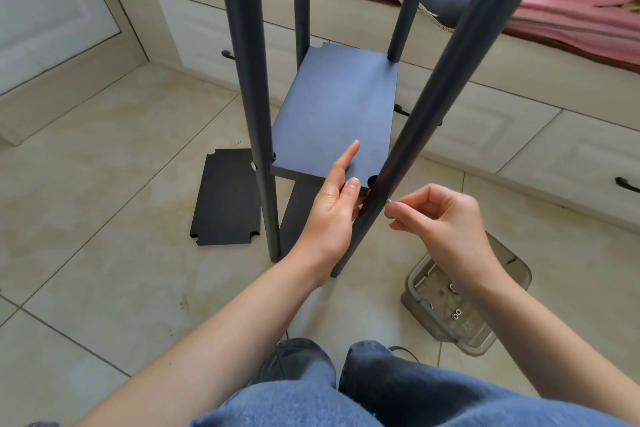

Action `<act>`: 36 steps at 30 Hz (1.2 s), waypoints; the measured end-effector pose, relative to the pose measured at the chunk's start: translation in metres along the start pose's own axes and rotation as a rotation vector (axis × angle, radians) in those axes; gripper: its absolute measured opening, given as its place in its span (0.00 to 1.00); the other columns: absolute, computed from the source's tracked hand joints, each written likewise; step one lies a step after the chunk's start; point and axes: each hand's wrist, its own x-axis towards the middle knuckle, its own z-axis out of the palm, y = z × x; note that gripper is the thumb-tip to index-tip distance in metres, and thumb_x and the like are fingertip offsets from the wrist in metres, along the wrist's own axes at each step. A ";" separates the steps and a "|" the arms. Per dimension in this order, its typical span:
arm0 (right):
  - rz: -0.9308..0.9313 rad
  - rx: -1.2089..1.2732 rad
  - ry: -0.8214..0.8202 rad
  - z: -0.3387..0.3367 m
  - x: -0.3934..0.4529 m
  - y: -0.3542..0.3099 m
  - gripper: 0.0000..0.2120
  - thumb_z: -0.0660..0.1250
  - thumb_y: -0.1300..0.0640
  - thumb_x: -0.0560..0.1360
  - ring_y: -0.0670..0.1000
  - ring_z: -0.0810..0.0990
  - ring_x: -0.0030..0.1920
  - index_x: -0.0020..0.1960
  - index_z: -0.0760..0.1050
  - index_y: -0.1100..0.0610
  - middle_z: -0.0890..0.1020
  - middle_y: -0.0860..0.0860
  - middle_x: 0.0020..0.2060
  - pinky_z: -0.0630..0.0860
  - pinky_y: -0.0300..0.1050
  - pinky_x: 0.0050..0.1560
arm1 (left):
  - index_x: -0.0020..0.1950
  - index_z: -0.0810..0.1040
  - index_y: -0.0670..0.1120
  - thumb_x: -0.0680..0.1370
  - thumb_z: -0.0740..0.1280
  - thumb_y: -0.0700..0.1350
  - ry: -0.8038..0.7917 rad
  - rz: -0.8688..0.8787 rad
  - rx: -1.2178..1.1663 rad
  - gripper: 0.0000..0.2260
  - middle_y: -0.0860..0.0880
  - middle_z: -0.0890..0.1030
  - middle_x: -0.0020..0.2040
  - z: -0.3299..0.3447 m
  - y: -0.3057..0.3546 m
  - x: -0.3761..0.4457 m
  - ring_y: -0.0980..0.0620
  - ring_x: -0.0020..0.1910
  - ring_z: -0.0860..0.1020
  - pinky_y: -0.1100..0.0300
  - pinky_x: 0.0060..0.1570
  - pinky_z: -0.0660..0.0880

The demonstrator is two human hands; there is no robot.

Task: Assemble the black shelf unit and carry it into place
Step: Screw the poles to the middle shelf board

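Tiled floor (104,156) beside drawer bed. Four poles upright; shelf board (337,114) held level by left hand (330,208), thumb over its edge. Right hand (440,218) pinches small screw (389,200) at near-right pole (433,107). Spare board (227,198) unfitted; carrying not begun.

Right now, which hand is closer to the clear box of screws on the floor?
Right. The right hand pinches a small screw at the pole just above the clear box; the left hand holds the shelf board, farther left.
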 end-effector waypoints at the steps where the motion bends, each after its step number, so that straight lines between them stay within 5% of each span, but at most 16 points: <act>1: -0.015 -0.010 0.003 0.001 0.000 0.001 0.06 0.76 0.60 0.71 0.51 0.86 0.37 0.40 0.80 0.61 0.85 0.52 0.34 0.83 0.56 0.48 | 0.64 0.66 0.75 0.87 0.54 0.46 0.002 0.001 -0.004 0.20 0.59 0.65 0.77 0.000 0.000 0.000 0.51 0.77 0.66 0.50 0.76 0.64; 5: -0.097 -0.089 0.012 0.002 -0.003 0.002 0.05 0.76 0.59 0.72 0.49 0.85 0.36 0.39 0.80 0.57 0.84 0.50 0.34 0.83 0.46 0.44 | 0.64 0.66 0.76 0.87 0.54 0.47 0.002 -0.005 0.000 0.21 0.63 0.67 0.74 0.000 -0.001 0.000 0.53 0.76 0.67 0.51 0.75 0.65; 9: -0.020 0.029 0.021 0.004 -0.004 0.002 0.06 0.74 0.62 0.73 0.52 0.86 0.39 0.43 0.79 0.64 0.85 0.54 0.36 0.83 0.53 0.49 | 0.63 0.68 0.76 0.87 0.54 0.46 0.003 -0.012 0.014 0.21 0.69 0.72 0.64 -0.001 0.000 0.001 0.56 0.69 0.74 0.55 0.72 0.70; 16: -0.098 -0.167 0.105 0.011 -0.009 -0.004 0.06 0.74 0.59 0.73 0.51 0.84 0.37 0.39 0.79 0.56 0.83 0.50 0.33 0.81 0.57 0.45 | 0.63 0.68 0.76 0.87 0.54 0.46 -0.002 0.001 0.009 0.21 0.60 0.69 0.73 -0.001 -0.003 0.001 0.52 0.73 0.70 0.51 0.74 0.67; 25: -0.243 -0.339 0.138 0.014 -0.011 -0.008 0.06 0.74 0.59 0.74 0.45 0.80 0.34 0.40 0.79 0.58 0.81 0.46 0.32 0.78 0.46 0.39 | 0.67 0.66 0.73 0.87 0.54 0.46 0.001 0.010 0.011 0.20 0.56 0.65 0.78 -0.002 -0.005 0.003 0.50 0.77 0.65 0.47 0.76 0.64; 36: -0.076 0.001 0.043 0.007 -0.004 -0.004 0.06 0.76 0.60 0.71 0.51 0.85 0.38 0.43 0.80 0.59 0.85 0.52 0.36 0.83 0.53 0.48 | 0.65 0.66 0.77 0.87 0.54 0.47 0.000 0.014 0.014 0.21 0.59 0.64 0.78 -0.002 -0.003 0.001 0.51 0.77 0.65 0.48 0.76 0.64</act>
